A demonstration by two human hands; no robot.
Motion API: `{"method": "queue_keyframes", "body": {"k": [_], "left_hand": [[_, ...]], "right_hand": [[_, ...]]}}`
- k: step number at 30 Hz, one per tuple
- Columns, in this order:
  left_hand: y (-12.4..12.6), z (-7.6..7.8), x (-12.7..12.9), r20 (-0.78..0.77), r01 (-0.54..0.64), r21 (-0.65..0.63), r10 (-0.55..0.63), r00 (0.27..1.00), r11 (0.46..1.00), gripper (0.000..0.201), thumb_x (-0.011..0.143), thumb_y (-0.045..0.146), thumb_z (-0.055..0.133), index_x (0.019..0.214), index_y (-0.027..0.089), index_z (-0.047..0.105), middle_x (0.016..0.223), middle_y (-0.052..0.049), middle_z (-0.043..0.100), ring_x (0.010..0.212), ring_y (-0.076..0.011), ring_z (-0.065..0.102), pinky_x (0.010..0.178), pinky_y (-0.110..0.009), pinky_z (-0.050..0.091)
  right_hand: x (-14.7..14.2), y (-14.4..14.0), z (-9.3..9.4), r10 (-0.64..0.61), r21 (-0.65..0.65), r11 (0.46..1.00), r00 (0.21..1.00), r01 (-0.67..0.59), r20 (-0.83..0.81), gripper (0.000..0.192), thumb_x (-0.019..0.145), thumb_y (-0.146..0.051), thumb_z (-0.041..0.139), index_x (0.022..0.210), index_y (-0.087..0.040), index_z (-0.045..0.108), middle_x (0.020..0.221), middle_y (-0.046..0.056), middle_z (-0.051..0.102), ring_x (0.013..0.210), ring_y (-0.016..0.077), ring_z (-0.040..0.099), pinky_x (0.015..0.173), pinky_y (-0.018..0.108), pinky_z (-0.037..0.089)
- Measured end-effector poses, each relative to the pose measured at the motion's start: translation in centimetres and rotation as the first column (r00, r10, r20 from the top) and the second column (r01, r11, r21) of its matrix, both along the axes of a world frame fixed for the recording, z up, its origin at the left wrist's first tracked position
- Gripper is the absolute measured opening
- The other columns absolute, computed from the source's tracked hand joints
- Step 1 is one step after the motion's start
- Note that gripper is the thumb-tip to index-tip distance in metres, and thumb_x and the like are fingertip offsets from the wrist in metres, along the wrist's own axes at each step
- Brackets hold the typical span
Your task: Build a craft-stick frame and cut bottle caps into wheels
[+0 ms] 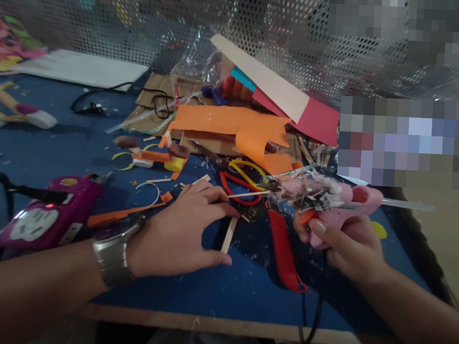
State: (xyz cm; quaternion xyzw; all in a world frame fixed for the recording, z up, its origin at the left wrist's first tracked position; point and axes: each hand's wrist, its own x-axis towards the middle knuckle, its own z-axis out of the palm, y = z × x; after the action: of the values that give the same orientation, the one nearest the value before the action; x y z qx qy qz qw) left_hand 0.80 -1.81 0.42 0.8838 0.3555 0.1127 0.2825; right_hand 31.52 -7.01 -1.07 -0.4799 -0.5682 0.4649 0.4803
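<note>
My right hand (348, 250) is wrapped round the handle of a pink hot glue gun (336, 198), with fingers at its orange trigger. Silvery scraps cling to its body, and a clear glue stick (408, 204) sticks out behind. The nozzle points left, towards my left hand (184, 226). That hand, wearing a metal watch, spans some thin wooden sticks (229, 236) between thumb and fingertips, low over the blue table. Another thin stick (247, 195) reaches from its fingers towards the nozzle. Below the gun lies a red-handled cutter (285, 249).
Scissors with red and yellow handles (240, 175) lie behind my left hand. Orange paper (217, 120), cardboard (152, 96) and coloured sheets pile up farther back against a perforated metal panel (160, 30). A purple power strip (54, 214) sits at left. A black cord (318, 300) hangs over the front edge.
</note>
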Motion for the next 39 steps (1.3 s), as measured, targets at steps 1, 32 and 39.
{"method": "queue_keyframes", "body": {"k": [1, 32, 39], "left_hand": [[0.0, -0.01, 0.0, -0.013, -0.008, 0.0, 0.008, 1.0, 1.0, 0.06, 0.076, 0.055, 0.098, 0.126, 0.027, 0.08, 0.13, -0.01, 0.071, 0.131, -0.0413, 0.06, 0.125, -0.07, 0.039], [0.7, -0.16, -0.34, -0.007, -0.06, 0.009, 0.06, 0.998, 0.998, 0.074, 0.069, 0.069, 0.1, 0.127, 0.026, 0.082, 0.124, -0.01, 0.074, 0.123, -0.0401, 0.061, 0.11, -0.058, 0.051], [0.71, -0.38, -0.42, -0.048, -0.069, 0.01, 0.069, 0.996, 0.998, 0.077, 0.069, 0.074, 0.096, 0.13, 0.027, 0.083, 0.126, -0.012, 0.074, 0.131, -0.0449, 0.057, 0.121, -0.069, 0.043]], "right_hand": [[-0.04, 0.03, 0.02, 0.003, 0.008, 1.0, 1.0, -0.003, 0.007, 0.047, 0.092, -0.053, 0.087, 0.064, -0.02, 0.07, 0.061, 0.004, 0.068, 0.053, 0.0167, 0.061, 0.049, 0.029, 0.046], [-0.31, 0.14, -0.02, 0.109, -0.14, 0.983, 0.991, -0.119, -0.074, 0.042, 0.095, -0.061, 0.082, 0.084, -0.021, 0.075, 0.062, 0.001, 0.063, 0.052, 0.0163, 0.055, 0.047, 0.029, 0.042], [-0.46, 0.16, 0.19, 0.105, -0.136, 0.985, 0.994, -0.109, -0.03, 0.047, 0.093, -0.064, 0.082, 0.074, -0.022, 0.071, 0.062, 0.003, 0.063, 0.051, 0.0159, 0.055, 0.044, 0.028, 0.042]]}}
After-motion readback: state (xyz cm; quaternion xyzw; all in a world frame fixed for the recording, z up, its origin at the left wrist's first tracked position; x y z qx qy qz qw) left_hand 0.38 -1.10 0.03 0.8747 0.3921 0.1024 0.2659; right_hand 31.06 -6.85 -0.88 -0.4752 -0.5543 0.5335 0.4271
